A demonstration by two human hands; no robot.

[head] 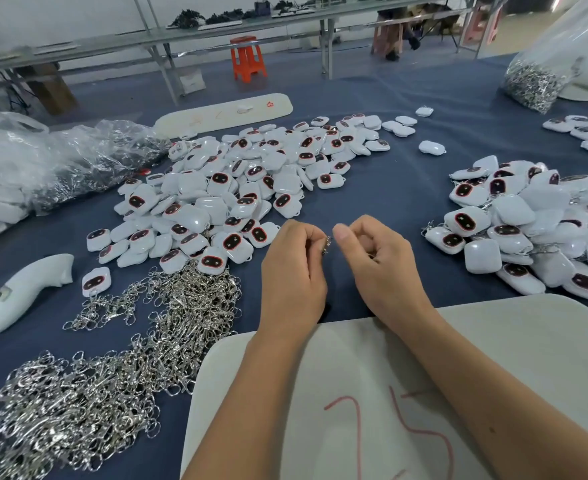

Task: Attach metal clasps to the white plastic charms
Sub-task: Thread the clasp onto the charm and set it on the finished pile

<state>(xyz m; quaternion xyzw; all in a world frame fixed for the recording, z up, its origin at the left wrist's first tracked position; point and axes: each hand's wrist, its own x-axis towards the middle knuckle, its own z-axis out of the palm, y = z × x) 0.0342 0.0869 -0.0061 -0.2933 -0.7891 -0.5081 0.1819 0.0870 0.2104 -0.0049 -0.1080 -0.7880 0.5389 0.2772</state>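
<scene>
A desk under a dark blue cloth carries everything. Nearest the camera lies a pale board with red marks drawn on it, and both forearms rest across it. Left of that board spreads a broad heap of loose metal clasps, reaching up toward the middle of the desk. Beyond the board and to its left sits the large pile of white plastic charms, many showing a dark oval face ringed in red. Right of the board lies a second pile of charms, with metal pieces showing among them. Far left of the board lie crumpled clear plastic bags, and below them a long white plastic piece. Well beyond the board and to its right stands a clear bag of clasps.

Just above the board's far edge, the left hand has its grip curled tight, fingertips pinching a single small metal clasp. The right hand sits just beside it, its grip also curled, thumb pointing toward the clasp; whether it holds anything inside the fingers cannot be told. No charm is visible in either hand.
</scene>
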